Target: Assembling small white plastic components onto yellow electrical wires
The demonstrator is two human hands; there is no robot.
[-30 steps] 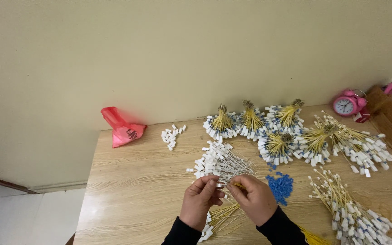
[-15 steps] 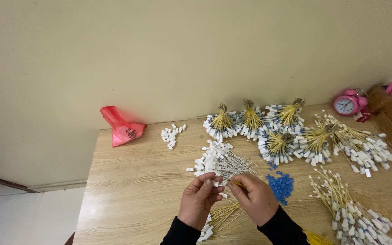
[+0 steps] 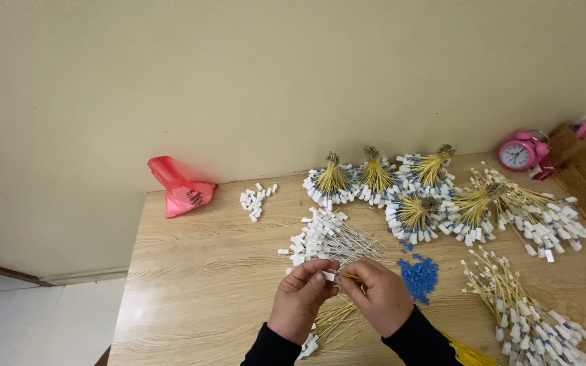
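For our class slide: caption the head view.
Two hands pinch a white-tipped yellow wire above a wooden table strewn with bundles.

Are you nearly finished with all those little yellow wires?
Partly. Done: tied bundles with white tags fanned along the table's back. In hand: left hand and right hand pinch one yellow wire and white tag. Left: loose white tags, blue beads, and unbundled wires.

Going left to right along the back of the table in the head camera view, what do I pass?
Red plastic bag → small pile of loose white caps → tied bundles of yellow wires → pink alarm clock → brown box.
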